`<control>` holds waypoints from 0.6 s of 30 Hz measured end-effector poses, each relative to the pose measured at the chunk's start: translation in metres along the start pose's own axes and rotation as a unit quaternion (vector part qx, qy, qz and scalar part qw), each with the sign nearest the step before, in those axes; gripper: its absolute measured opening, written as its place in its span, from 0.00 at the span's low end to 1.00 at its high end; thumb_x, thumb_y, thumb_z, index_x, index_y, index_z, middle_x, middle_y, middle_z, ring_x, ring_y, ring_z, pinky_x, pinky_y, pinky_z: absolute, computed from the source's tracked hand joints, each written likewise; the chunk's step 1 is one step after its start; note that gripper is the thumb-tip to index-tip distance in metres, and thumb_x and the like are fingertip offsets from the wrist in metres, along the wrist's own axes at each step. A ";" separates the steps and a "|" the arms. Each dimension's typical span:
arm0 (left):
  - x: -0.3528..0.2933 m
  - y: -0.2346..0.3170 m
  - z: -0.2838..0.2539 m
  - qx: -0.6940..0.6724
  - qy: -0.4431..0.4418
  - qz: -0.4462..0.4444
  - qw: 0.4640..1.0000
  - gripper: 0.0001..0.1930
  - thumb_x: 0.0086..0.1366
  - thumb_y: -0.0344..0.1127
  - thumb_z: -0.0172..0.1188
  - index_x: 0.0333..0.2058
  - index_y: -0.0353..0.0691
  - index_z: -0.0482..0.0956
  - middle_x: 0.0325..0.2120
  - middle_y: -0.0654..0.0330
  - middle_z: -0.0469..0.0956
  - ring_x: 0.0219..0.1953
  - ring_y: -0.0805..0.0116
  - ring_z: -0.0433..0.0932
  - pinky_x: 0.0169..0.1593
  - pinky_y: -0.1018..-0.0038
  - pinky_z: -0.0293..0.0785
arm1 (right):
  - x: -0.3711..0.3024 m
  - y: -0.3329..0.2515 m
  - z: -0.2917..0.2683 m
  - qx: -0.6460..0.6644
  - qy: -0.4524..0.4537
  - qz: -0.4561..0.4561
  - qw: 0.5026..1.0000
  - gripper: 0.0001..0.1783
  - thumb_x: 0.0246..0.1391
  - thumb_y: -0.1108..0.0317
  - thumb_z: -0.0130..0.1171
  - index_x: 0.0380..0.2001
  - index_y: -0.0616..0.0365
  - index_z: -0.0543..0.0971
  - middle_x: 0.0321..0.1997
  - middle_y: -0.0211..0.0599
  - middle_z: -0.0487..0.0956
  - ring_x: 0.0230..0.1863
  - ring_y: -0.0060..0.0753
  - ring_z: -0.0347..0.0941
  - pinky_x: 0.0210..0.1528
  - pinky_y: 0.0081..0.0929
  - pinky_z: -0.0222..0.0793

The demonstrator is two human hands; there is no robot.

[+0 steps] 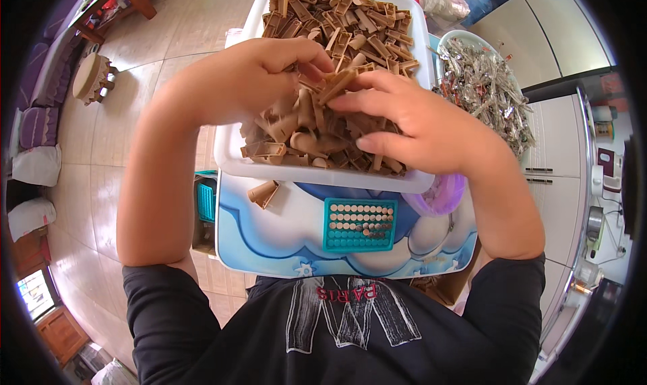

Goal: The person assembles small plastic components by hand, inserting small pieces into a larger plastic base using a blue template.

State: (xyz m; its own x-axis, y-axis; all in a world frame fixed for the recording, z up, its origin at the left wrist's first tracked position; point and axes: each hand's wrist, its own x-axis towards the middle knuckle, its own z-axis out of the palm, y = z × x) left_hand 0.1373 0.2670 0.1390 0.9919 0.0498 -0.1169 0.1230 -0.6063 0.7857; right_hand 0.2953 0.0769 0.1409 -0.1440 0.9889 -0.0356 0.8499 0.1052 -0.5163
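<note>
A white plastic tub (317,171) is heaped with brown half-round plastic pieces (377,22), and both my hands are over it. My left hand (259,75) has its fingers curled in above the heap; what lies in them is hidden. Loose pieces below it are smeared by motion. Fingers spread and thumb apart, my right hand (411,119) reaches in from the right. Its fingertips touch one tilted brown plastic piece (339,85) between the two hands. In front of the tub, a teal tray (360,243) holds rows of small round pale pieces, with some darker bits among them.
One brown piece (263,193) lies outside the tub on the blue-and-white patterned table (269,257). A purple bowl (441,195) sits below my right forearm. To the right stands a basin of clear-wrapped items (482,88). A stool (93,78) is on the tiled floor at left.
</note>
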 end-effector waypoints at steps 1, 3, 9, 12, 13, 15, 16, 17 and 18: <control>0.000 0.003 -0.003 -0.001 0.000 -0.001 1.000 0.20 0.59 0.24 0.43 0.50 0.42 0.71 0.41 0.63 0.75 0.36 0.76 0.73 0.36 0.79 0.70 | -0.001 0.000 -0.007 0.000 -0.001 0.000 1.000 0.23 0.52 0.59 0.56 0.51 0.54 0.73 0.52 0.47 0.69 0.53 0.46 0.66 0.56 0.35 0.61; 0.002 0.007 -0.007 -0.068 0.082 -0.009 0.994 0.21 0.59 0.24 0.43 0.51 0.43 0.71 0.40 0.64 0.76 0.34 0.79 0.74 0.33 0.80 0.71 | -0.002 0.005 -0.025 0.051 0.013 0.010 0.999 0.20 0.51 0.60 0.57 0.47 0.55 0.75 0.49 0.44 0.70 0.52 0.42 0.67 0.55 0.33 0.63; 0.088 -0.016 -0.051 0.149 0.334 -0.012 0.931 0.16 0.60 0.32 0.50 0.48 0.40 0.73 0.39 0.47 0.76 0.41 0.54 0.76 0.45 0.67 0.72 | 0.070 0.063 -0.076 -0.038 0.149 0.153 0.976 0.22 0.60 0.54 0.46 0.51 0.55 0.73 0.50 0.50 0.73 0.51 0.47 0.69 0.56 0.36 0.62; 0.140 -0.044 -0.061 0.138 0.234 -0.123 0.955 0.16 0.62 0.36 0.51 0.48 0.40 0.72 0.39 0.48 0.77 0.42 0.53 0.75 0.47 0.66 0.71 | 0.096 0.142 -0.066 -0.047 0.181 0.162 0.969 0.24 0.57 0.55 0.50 0.51 0.58 0.72 0.52 0.51 0.71 0.52 0.48 0.68 0.57 0.34 0.61; 0.151 -0.071 -0.066 0.144 0.238 -0.131 0.951 0.16 0.62 0.36 0.51 0.48 0.40 0.72 0.39 0.48 0.77 0.42 0.53 0.75 0.47 0.66 0.71 | 0.110 0.156 -0.060 -0.041 0.173 0.176 0.968 0.27 0.55 0.53 0.54 0.53 0.58 0.70 0.56 0.51 0.69 0.55 0.48 0.67 0.58 0.35 0.60; 0.176 -0.115 -0.067 0.339 0.245 0.065 0.906 0.17 0.62 0.37 0.51 0.49 0.41 0.72 0.39 0.49 0.77 0.44 0.52 0.74 0.48 0.64 0.70 | 0.125 0.197 -0.039 -0.063 0.198 0.150 0.967 0.25 0.57 0.51 0.50 0.52 0.55 0.72 0.54 0.46 0.71 0.55 0.44 0.67 0.58 0.33 0.61; 0.174 -0.087 -0.056 0.249 0.217 -0.020 0.944 0.18 0.61 0.38 0.51 0.50 0.41 0.71 0.41 0.49 0.77 0.45 0.50 0.74 0.50 0.62 0.69 | 0.120 0.210 -0.035 -0.088 0.221 0.135 0.962 0.23 0.60 0.49 0.46 0.50 0.53 0.74 0.51 0.41 0.73 0.55 0.40 0.67 0.57 0.32 0.61; 0.186 -0.087 -0.049 0.243 0.213 -0.010 0.946 0.18 0.61 0.38 0.51 0.50 0.41 0.71 0.41 0.49 0.77 0.45 0.50 0.74 0.50 0.62 0.69 | 0.112 0.222 -0.036 -0.093 0.220 0.146 0.960 0.23 0.60 0.49 0.46 0.50 0.53 0.74 0.51 0.41 0.73 0.55 0.40 0.67 0.57 0.32 0.61; 0.182 -0.094 -0.049 0.289 0.214 0.016 0.933 0.18 0.61 0.38 0.51 0.50 0.41 0.71 0.41 0.49 0.77 0.45 0.51 0.74 0.50 0.63 0.69 | 0.118 0.216 -0.034 -0.141 0.204 0.141 0.959 0.24 0.60 0.49 0.45 0.51 0.51 0.73 0.53 0.41 0.72 0.55 0.42 0.67 0.58 0.33 0.60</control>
State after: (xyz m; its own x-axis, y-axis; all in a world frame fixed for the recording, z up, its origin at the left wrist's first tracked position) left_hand 0.3077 0.3714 0.0739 0.9320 0.2614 0.2511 0.1778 -0.9334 0.3118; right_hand 0.4786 0.2203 0.0542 0.2718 0.9351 0.2273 0.9378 -0.2044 -0.2806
